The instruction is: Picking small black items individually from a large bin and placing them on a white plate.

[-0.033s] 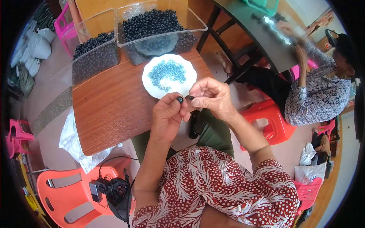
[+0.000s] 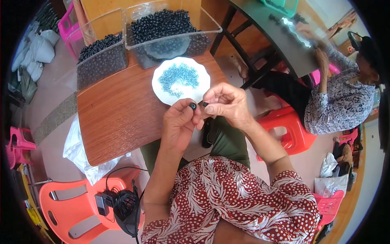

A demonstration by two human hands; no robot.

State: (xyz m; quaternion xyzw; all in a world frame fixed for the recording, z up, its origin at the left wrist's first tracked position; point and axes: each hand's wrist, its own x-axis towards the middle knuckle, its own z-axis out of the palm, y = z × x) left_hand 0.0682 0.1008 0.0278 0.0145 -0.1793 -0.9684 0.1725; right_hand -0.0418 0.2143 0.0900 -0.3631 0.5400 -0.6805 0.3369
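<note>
My left hand (image 2: 178, 120) pinches a small black ring-shaped piece (image 2: 192, 106) between thumb and forefinger, its round end facing up. Close beside it, my right hand (image 2: 228, 106) has thumb and forefinger closed on another small dark piece (image 2: 205, 104), mostly covered by the fingertips. Both hands are raised over the table's near right edge, just in front of a white scalloped plate (image 2: 158, 91). Many tiny blue, see-through pieces (image 2: 178, 77) lie spread on that plate.
Two clear bins hold black ring-shaped pieces: a larger bin (image 2: 211, 31) behind the plate and another bin (image 2: 101, 71) to its left. The brown table (image 2: 118, 122) ends before my knees. An orange chair (image 2: 65, 199) with cables stands left; a co-worker (image 2: 341, 97) sits right at a dark table (image 2: 280, 38).
</note>
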